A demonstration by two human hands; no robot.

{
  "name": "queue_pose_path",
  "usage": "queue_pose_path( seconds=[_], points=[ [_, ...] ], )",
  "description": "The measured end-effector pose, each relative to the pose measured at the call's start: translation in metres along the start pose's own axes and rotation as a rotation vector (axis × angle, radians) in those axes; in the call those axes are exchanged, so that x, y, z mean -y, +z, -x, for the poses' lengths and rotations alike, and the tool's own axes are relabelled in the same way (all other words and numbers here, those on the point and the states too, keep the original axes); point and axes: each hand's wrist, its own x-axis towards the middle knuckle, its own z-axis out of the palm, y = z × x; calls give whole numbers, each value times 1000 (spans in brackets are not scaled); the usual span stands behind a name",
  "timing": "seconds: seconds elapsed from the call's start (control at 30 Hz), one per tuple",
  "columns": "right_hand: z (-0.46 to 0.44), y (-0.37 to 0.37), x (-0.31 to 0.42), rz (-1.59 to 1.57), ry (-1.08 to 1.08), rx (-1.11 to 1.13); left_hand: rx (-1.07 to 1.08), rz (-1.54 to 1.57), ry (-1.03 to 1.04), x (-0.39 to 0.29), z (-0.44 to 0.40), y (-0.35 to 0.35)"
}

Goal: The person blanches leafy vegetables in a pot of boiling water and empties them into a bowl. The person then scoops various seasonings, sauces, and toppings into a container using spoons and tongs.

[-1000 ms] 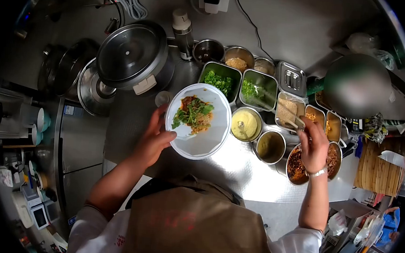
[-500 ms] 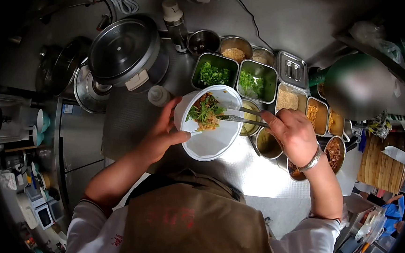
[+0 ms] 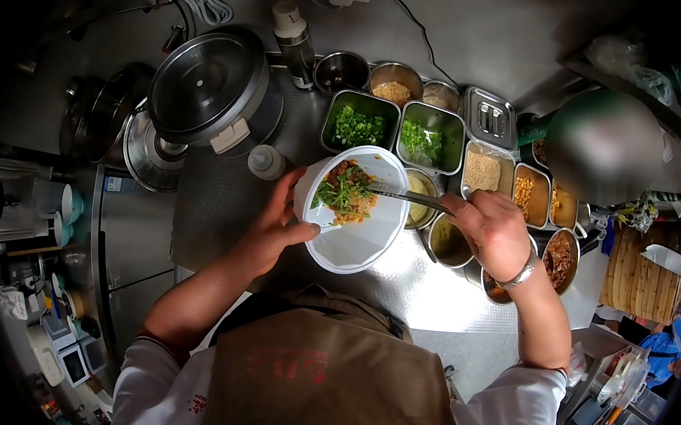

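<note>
My left hand point(image 3: 279, 220) grips the left rim of a white plastic bowl point(image 3: 366, 246), thumb over the edge and fingers around the outside. The bowl is tilted, and a heap of food point(image 3: 349, 197) with chopped greens, crumbly tan bits and reddish sauce lies on its left side. Closed around a pair of metal tongs point(image 3: 413, 196), my right hand point(image 3: 491, 229) is to the right of the bowl. The tips of the tongs reach over the rim and touch the food, their arms pressed close together.
Behind the bowl stand metal tubs of chopped green onion point(image 3: 358, 125) and chopped greens point(image 3: 422, 142). More containers of toppings point(image 3: 481, 171) run to the right. A squeeze bottle point(image 3: 266, 161) and a large lidded pot point(image 3: 215, 85) stand at left. A bamboo steamer point(image 3: 644, 273) sits far right.
The two arms of the tongs, spread apart before, have come together over the food. My left hand and the bowl have barely moved.
</note>
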Motion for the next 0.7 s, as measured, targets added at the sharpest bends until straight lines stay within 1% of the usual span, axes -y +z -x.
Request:
queue_pose_path(
  seconds=[0.13, 0.27, 0.37, 0.4, 0.5, 0.53, 0.57, 0.63, 0.67, 0.7],
  points=[
    [10, -14, -2, -137, 131, -52, -36, 54, -18, 3, -2, -8],
    [21, -24, -13, -152, 329, -152, -58, 96, -9, 6, -1, -17],
    [22, -9, -33, -88, 384, -216, -89, 125, -8, 10, 2, -25],
    [22, 2, -44, -81, 390, -209, -104, 132, -18, 9, 3, -28],
    [34, 55, -87, 67, 500, -7, -129, 142, -30, 6, 5, -29],
    [36, 62, -91, 41, 532, -18, -130, 139, -30, 4, 6, -28],
    [35, 60, -85, 47, 523, -109, -137, 136, -19, 1, 5, -29],
    [25, 36, -62, -74, 556, -151, -148, 77, -4, 2, 7, -32],
    [24, 30, -53, -198, 526, -210, -162, 89, -2, 1, 6, -31],
    [24, 26, -47, -190, 405, -239, -169, 102, -1, 0, 6, -28]
  ],
)
